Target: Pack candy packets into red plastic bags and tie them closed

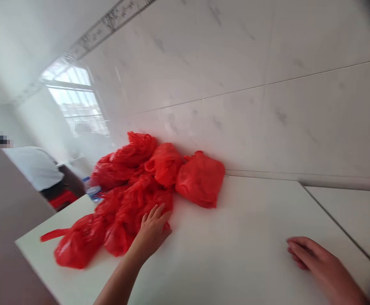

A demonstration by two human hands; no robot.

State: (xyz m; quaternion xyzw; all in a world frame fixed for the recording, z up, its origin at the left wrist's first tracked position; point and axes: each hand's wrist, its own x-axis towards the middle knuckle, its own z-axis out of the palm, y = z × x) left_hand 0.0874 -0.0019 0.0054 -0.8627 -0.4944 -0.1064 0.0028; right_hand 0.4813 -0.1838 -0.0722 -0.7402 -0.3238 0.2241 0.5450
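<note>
My left hand (pixel 154 231) reaches over the near right side of a heap of red plastic bags (pixel 121 212). Its fingers are spread and stretched out, at or on the surface of one bag; whether they press on it I cannot tell. A boxy red bag (pixel 200 180) and a rounder knotted red bag (pixel 165 164) sit behind, by the wall. At the near left lies another tied red bag (pixel 79 243) with a loose handle sticking out. My right hand (pixel 312 256) is over the right part of the white table, fingers curled inward and nothing visible in them.
The bags lie on a white table (pixel 235 254) against a marbled tile wall (pixel 235 118). A second white surface (pixel 359 212) adjoins at the right. A plastic bottle (pixel 94 194) is behind the heap. A person in a white top (pixel 34 167) is at the far left, by a red stool (pixel 62 199).
</note>
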